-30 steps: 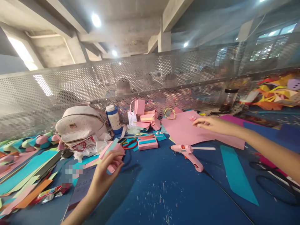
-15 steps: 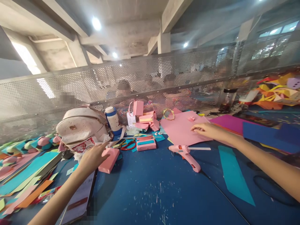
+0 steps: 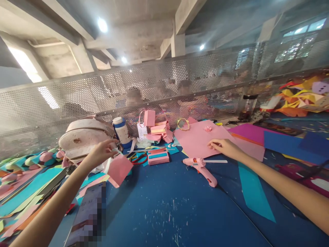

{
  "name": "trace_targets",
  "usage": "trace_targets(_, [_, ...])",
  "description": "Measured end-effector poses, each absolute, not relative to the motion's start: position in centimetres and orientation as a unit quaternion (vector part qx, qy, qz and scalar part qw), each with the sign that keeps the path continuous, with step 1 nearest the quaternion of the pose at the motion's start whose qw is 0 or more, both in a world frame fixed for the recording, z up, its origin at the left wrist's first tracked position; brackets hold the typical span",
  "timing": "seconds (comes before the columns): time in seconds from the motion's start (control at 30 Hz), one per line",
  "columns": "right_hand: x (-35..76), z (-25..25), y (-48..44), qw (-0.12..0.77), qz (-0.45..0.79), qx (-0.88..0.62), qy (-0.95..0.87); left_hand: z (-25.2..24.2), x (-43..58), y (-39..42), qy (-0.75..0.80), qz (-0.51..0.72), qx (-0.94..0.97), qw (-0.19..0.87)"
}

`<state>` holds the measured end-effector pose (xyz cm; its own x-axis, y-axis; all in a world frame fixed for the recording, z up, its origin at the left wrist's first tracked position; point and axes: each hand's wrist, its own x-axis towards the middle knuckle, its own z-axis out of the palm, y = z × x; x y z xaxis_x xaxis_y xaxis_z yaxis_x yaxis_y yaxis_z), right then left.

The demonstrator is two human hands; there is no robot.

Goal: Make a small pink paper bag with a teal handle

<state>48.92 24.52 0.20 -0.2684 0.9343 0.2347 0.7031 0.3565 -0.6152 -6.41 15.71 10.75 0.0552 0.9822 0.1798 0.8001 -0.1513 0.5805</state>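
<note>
My left hand (image 3: 104, 151) has its fingers pinched at the top of a small pink paper box (image 3: 119, 170), which hangs tilted just below them; a pale strip shows between fingertips and box. On the right, my right hand (image 3: 221, 146) rests loosely bent over a large pink paper sheet (image 3: 192, 144), with nothing visible in it. A pink hot glue gun (image 3: 200, 166) with a white glue stick lies in front of that hand. Another pink box with a blue band (image 3: 158, 156) sits between the hands, beside red-handled scissors (image 3: 140, 158).
Behind stand a white backpack (image 3: 84, 137), a bottle (image 3: 122, 132) and stacked pink paper pieces (image 3: 158, 130) along a perforated metal screen (image 3: 154, 85). A phone (image 3: 88, 212) lies left; a teal strip (image 3: 255, 192), blue sheets (image 3: 285, 145) and the glue gun's cord (image 3: 241, 212) lie right.
My left hand has risen slightly and the pink box under it has tilted. My right hand has shifted little over the pink sheet. The whole view has moved slightly.
</note>
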Motion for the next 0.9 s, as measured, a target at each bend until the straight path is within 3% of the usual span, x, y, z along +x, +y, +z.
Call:
trace_targets(0.1, [48.8, -0.1, 24.5, 0.29, 0.196, -0.536, -0.768, 14.2, -3.2, 16.7, 0.558, 0.371, 0.708, 0.225])
trace_targets(0.27, [48.5, -0.1, 24.0, 0.285, 0.199, -0.528, -0.775, 19.4, 2.3, 20.3, 0.491, 0.425, 0.731, 0.209])
trace_targets(0.37, [48.4, -0.1, 23.7, 0.286, 0.201, -0.525, -0.776, 21.0, 4.9, 24.0, 0.453, 0.443, 0.727, 0.264])
trace_targets(0.53, [48.5, -0.1, 23.3, 0.276, 0.197, -0.535, -0.774, 21.4, 8.9, 30.6, 0.418, 0.505, 0.662, 0.362])
trace_targets(0.9, [48.7, -0.4, 23.7, 0.262, 0.154, -0.538, -0.786, 20.6, 12.6, 38.9, 0.401, 0.577, 0.637, 0.316])
